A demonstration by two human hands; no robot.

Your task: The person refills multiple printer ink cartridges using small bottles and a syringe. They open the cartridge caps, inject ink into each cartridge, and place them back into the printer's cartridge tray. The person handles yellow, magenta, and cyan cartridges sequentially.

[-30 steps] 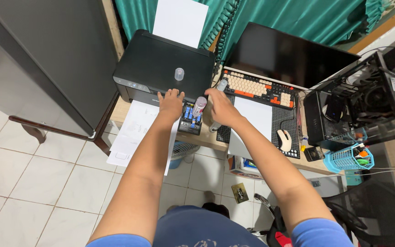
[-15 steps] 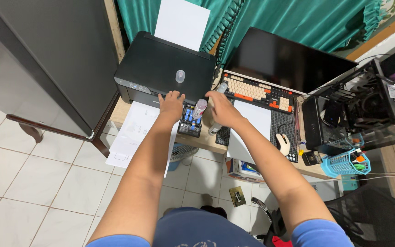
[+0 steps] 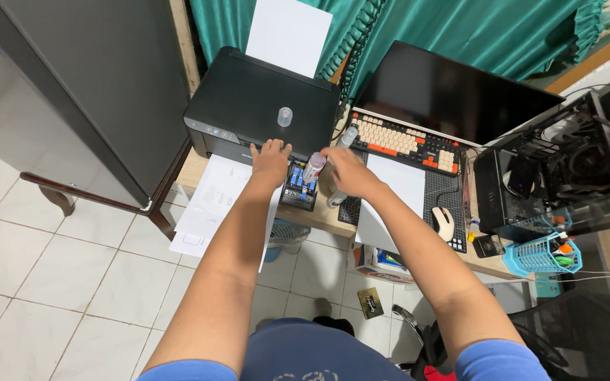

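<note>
Right grip [image 3: 344, 171] around upended ink bottle [image 3: 313, 168]

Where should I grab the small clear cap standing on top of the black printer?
Pinch the clear cap around its round side wall, coming straight down from above. It stands upright and alone on the flat lid of the printer, so nothing crowds its sides. The left hand rests at the printer's front edge, nearest to it.

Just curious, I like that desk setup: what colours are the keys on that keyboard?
The keyboard has cream keys with orange and dark accents, seen in the head view.
</note>
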